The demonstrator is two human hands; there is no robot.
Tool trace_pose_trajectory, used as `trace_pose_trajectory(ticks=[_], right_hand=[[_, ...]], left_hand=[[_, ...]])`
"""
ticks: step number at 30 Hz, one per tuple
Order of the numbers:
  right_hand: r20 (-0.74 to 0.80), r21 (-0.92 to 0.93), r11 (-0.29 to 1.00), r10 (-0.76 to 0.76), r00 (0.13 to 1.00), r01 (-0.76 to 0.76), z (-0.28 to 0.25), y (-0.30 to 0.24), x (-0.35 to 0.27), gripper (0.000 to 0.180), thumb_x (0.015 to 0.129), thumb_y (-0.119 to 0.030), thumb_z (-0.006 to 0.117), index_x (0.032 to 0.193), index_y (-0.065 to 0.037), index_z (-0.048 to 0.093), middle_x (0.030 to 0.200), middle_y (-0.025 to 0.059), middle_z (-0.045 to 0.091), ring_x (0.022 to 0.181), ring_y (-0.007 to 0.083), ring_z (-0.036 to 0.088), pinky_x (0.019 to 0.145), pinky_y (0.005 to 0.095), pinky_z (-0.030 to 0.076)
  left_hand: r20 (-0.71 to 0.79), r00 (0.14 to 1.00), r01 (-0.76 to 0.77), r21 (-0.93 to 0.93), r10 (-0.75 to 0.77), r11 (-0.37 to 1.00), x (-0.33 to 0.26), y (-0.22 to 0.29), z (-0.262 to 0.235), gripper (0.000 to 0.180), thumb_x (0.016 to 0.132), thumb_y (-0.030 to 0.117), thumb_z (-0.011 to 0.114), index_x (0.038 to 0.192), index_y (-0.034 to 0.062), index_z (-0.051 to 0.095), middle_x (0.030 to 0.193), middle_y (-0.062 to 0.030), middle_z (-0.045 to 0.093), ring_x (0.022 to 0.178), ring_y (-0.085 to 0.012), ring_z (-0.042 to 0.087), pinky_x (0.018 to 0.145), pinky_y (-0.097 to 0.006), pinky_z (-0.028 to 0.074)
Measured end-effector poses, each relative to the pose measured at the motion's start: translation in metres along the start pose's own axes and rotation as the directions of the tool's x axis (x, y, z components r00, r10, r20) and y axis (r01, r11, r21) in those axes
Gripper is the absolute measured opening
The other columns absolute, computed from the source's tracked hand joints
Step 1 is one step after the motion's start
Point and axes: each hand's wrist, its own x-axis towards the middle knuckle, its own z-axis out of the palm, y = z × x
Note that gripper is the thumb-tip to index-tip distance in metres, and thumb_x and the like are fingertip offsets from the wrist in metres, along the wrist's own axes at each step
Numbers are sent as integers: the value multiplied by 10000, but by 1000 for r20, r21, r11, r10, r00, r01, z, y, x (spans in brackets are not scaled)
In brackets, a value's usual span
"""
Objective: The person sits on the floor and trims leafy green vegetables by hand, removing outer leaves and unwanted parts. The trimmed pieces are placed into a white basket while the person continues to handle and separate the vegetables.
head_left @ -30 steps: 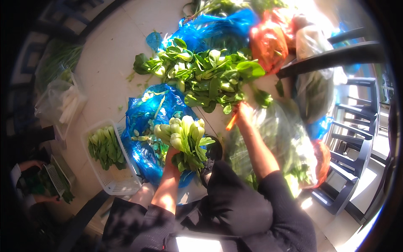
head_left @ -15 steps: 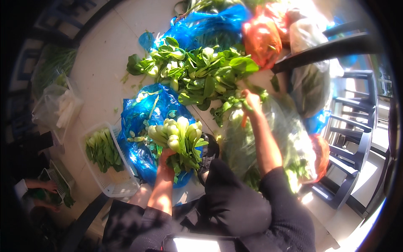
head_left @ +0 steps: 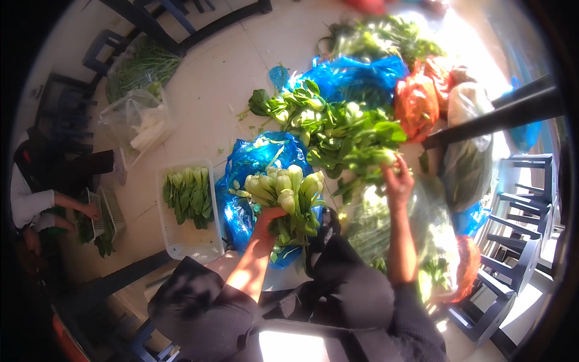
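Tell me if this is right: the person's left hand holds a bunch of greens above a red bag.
Not quite: the left hand does hold a bunch of greens, but the bag beneath is blue, not red, as the head view shows.

The person's left hand [head_left: 269,221] is partly buried behind a chunky bunch of pale-stemmed leafy greens [head_left: 287,188]. Right hand [head_left: 398,179] is kinda smeared, so no clue exactly what it's gripping. Some blurry red thing [head_left: 368,5] gets chopped by the top edge; a glaring white rectangular panel [head_left: 293,347] runs off the bottom.
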Motion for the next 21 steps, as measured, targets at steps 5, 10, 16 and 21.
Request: trace_pose_trajectory(ticks=[5,10,16,21], right_hand=[[587,23,893,-377,717,450,13,-180,-44,473,664,-47,858,1104,-54,684,943,52,606,865,169,586,776,281,486],[535,108,930,-353,768,352,42,-295,-115,419,821,-189,789,1180,-42,631,1062,91,634,936,217,614,842,317,495],[214,0,797,-590,778,604,96,-344,-189,332,918,-220,675,1185,-40,594,1029,148,629,906,318,624,814,388,494],[209,122,840,-542,814,528,115,-338,-230,302,964,-238,633,1164,-17,585,1034,138,659,912,252,641,828,356,507]], left_hand=[[170,954,-273,146,248,951,-37,27,39,743,716,39,765,1387,94,449,1295,-105,561,1201,-299,564,1041,-458,454],[273,851,-489,95,449,867,-117,32,153,766,696,0,762,1382,96,435,1278,-95,572,1179,-281,583,1013,-437,485],[221,754,-622,-65,619,781,-181,35,190,581,792,-50,682,1332,18,480,1224,-97,597,1117,-232,605,968,-355,501],[247,794,-598,145,556,789,-219,56,167,759,697,-64,778,1375,39,454,1277,-86,573,1205,-245,549,1031,-366,451]])
